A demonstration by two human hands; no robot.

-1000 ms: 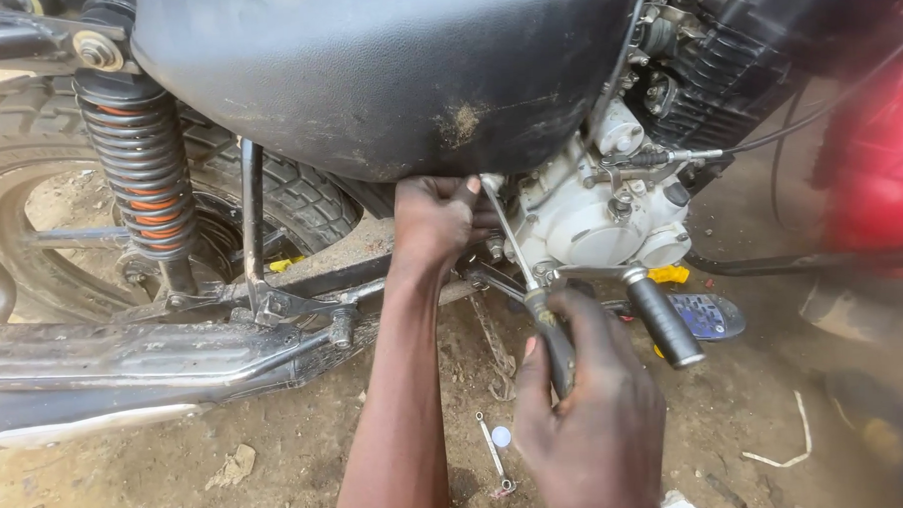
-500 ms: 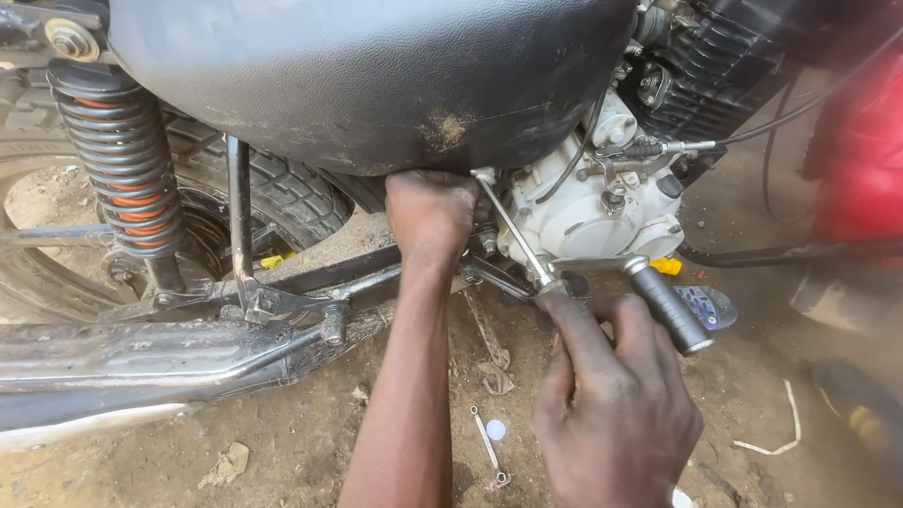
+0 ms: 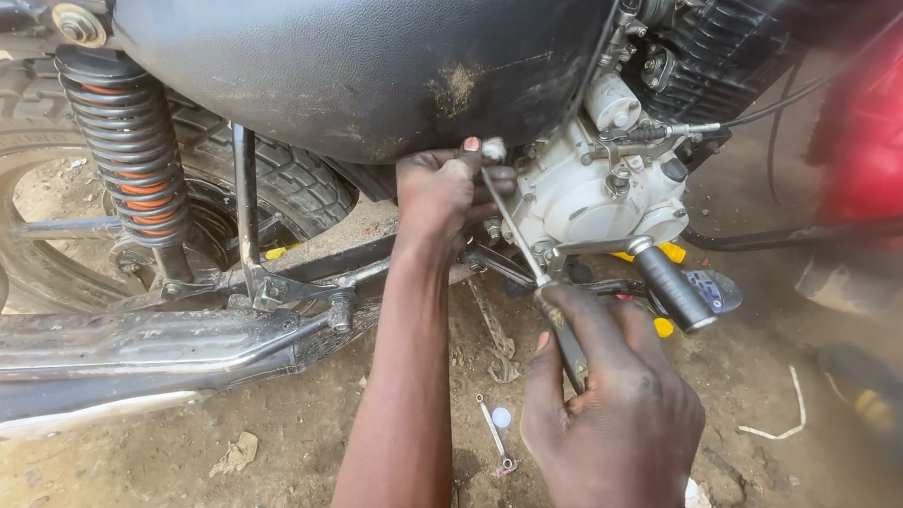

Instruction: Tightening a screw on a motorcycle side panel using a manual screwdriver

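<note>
My left hand (image 3: 443,192) reaches up under the black side cover (image 3: 365,67) of a motorcycle. Its fingers pinch the tip end of a long screwdriver (image 3: 516,237) against the silver engine casing (image 3: 600,204). My right hand (image 3: 612,409) is lower, closed around the screwdriver's dark handle (image 3: 572,350). The thin metal shaft slants up and left from the right hand to the left. The very tip is hidden by my left fingers.
A black rubber-covered lever (image 3: 673,288) sticks out just right of the shaft. The coil shock (image 3: 128,155), rear tyre (image 3: 299,184) and chrome exhaust (image 3: 125,346) lie to the left. A small spanner (image 3: 495,435) and a chain piece (image 3: 494,333) lie on the dirt. Red bodywork (image 3: 878,139) is at right.
My right hand has shifted slightly right and lower on the handle. My left hand stays at the engine with the shaft tip. The view has drifted a little.
</note>
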